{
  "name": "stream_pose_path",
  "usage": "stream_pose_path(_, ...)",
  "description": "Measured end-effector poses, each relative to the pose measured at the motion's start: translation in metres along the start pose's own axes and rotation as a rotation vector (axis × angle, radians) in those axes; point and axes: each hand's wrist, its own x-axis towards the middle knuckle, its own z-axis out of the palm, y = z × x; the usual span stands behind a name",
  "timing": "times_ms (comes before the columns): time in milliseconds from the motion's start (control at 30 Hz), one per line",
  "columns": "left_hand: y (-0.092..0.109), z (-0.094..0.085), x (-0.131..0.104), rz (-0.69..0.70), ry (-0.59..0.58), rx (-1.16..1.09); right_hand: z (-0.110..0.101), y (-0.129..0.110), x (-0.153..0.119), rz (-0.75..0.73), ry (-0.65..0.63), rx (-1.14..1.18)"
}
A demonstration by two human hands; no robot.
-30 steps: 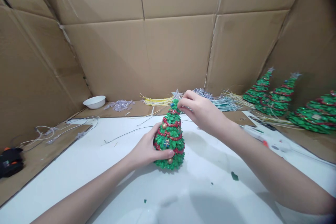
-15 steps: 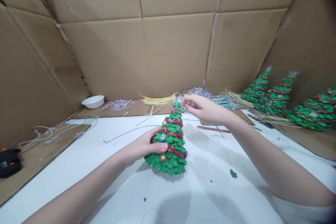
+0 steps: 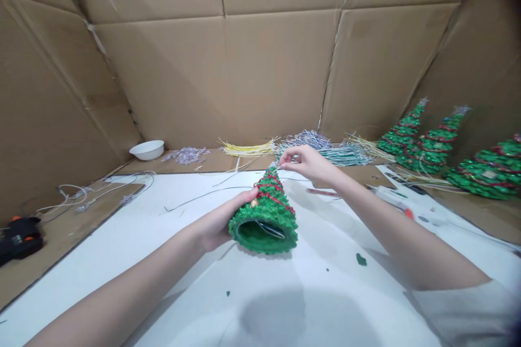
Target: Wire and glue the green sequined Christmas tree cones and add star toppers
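A green Christmas tree ornament [image 3: 266,214] with red garland and gold balls is held above the white tabletop. Its hollow base tilts toward me, and a dark, shiny strip shows inside the opening. My left hand [image 3: 228,219] grips the tree from its left side, thumb on the front and the other fingers hidden behind. At the tree's tip, my right hand [image 3: 303,162] is closed in a pinch on a thin pale wire [image 3: 277,167]; most of that wire is hidden by the fingers.
Behind lie bundles of yellow wires [image 3: 250,148] and teal wires [image 3: 350,155], clear plastic pieces [image 3: 188,155] and a white bowl [image 3: 147,150]. Several finished-looking trees [image 3: 439,143] stand at right. A black-and-orange tool [image 3: 20,241] sits at left; a white glue gun-like tool [image 3: 393,198] lies beyond my right forearm.
The tree has been tipped so its hollow base now faces me. My left hand has shifted around its side, while my right hand stays pinched at the tip.
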Motion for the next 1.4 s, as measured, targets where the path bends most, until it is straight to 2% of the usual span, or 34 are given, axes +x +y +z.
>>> stream_pose_path(300, -0.005, -0.007, 0.007, -0.154, 0.062, 0.032, 0.013, 0.014, 0.000, 0.141, -0.204, 0.094)
stream_pose_path(467, -0.007, -0.009, 0.008, -0.129, -0.051, 0.056, 0.017, 0.019, -0.001, 0.207, -0.203, 0.151)
stream_pose_path(600, -0.006, -0.014, 0.009, -0.115, -0.130, 0.128, 0.013, 0.023, -0.002, 0.241, -0.207, 0.207)
stream_pose_path(833, -0.001, -0.021, 0.008, -0.142, -0.196, 0.253, 0.001, 0.019, -0.002, 0.191, -0.252, 0.252)
stream_pose_path(1067, 0.001, -0.021, 0.008, -0.140, -0.212, 0.292, 0.007, 0.013, -0.003, 0.191, -0.352, 0.210)
stream_pose_path(1400, 0.017, -0.025, 0.013, -0.146, -0.201, 0.447, 0.005, 0.022, -0.002, 0.288, -0.288, 0.063)
